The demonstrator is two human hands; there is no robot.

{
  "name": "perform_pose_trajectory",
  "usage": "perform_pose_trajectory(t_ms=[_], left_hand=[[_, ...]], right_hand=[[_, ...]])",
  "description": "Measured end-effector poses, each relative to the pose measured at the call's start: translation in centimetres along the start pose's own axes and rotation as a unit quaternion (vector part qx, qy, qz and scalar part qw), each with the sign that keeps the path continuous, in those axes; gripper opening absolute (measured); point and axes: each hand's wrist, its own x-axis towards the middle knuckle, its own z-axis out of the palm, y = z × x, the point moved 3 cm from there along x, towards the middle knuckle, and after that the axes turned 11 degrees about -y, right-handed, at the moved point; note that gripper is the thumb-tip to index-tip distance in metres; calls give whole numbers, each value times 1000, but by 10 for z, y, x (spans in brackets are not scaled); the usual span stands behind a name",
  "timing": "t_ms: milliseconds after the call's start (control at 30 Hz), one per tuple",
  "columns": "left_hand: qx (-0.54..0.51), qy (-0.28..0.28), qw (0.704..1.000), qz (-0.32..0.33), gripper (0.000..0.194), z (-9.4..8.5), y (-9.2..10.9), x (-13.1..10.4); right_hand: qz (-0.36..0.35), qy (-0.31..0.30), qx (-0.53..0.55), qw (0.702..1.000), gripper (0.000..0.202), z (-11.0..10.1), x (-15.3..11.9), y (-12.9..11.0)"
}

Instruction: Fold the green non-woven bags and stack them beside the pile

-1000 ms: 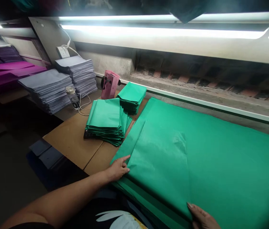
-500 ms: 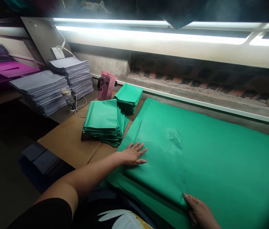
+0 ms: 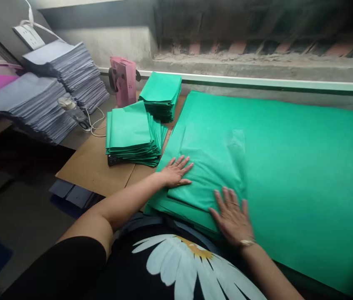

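A broad stack of green sheets (image 3: pixel 295 166) covers the right side of the table. On its left part lies a smaller folded green sheet (image 3: pixel 208 154), wrinkled across its surface. My left hand (image 3: pixel 176 172) presses flat on the left edge of the folded sheet, fingers spread. Over the near right part of the same sheet is my right hand (image 3: pixel 232 216), palm down with its fingers apart and slightly blurred. Neither hand grips anything. To the left of the sheets stands a fanned pile of folded green pieces (image 3: pixel 129 129), with a neater green pile (image 3: pixel 161 91) behind it.
A pink packet (image 3: pixel 124 81) with black parts stands by the wall ledge. Tall stacks of greyish paper (image 3: pixel 70 71), a clear bottle (image 3: pixel 74 112) and a white cable (image 3: pixel 92 125) are at the left. Brown cardboard (image 3: pixel 92 171) lies under the green piles.
My right hand has let go of the folded sheet's near right corner and moved up and left onto it, fingers spread. My left hand stays on the sheet. The view has tilted down.
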Motion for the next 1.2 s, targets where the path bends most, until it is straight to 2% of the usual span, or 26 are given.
perform_pose_trajectory(t_ms=[67,167,200,267,333,433,533,600,700,800,900,967,1033,1100,1133,1200], left_hand=[[14,1,1000,28,74,8,22,-14],[49,13,985,165,74,29,49,-50],[56,15,982,178,73,36,48,-63],[63,21,987,147,72,46,35,-85],[67,22,991,110,70,48,17,-97],[67,29,993,94,70,42,3,-99],[57,36,991,120,75,36,1,-93],[58,48,985,153,77,36,-3,-88],[66,68,975,200,72,34,-15,-78],[58,71,977,191,63,19,-30,-54],[43,83,985,147,50,-6,-47,-19],[20,91,986,136,42,-18,-57,2],[-28,111,983,141,37,-23,-64,14],[-100,148,973,148,36,-18,-66,12],[-137,168,965,149,36,-14,-65,7],[-190,188,952,150,36,-1,-61,-6]], right_hand=[[57,12,-4,998,67,9,-22,34],[62,1,-14,998,73,14,-39,55],[64,-5,-17,998,74,13,-38,57],[80,-19,-22,996,76,10,-21,61],[109,-38,-16,993,74,4,15,74],[148,-67,24,986,69,-11,100,111],[168,-74,73,980,66,-28,194,153],[182,-70,100,976,66,-39,245,175],[205,-57,123,969,68,-51,295,192],[216,-38,127,967,71,-59,312,189],[189,-29,123,974,70,-56,297,177],[125,-18,116,985,62,-45,264,171],[39,37,119,991,55,-31,212,172],[-36,125,121,984,55,-20,148,176],[-63,150,104,981,56,-14,117,176],[-117,160,59,978,64,-6,63,169]])
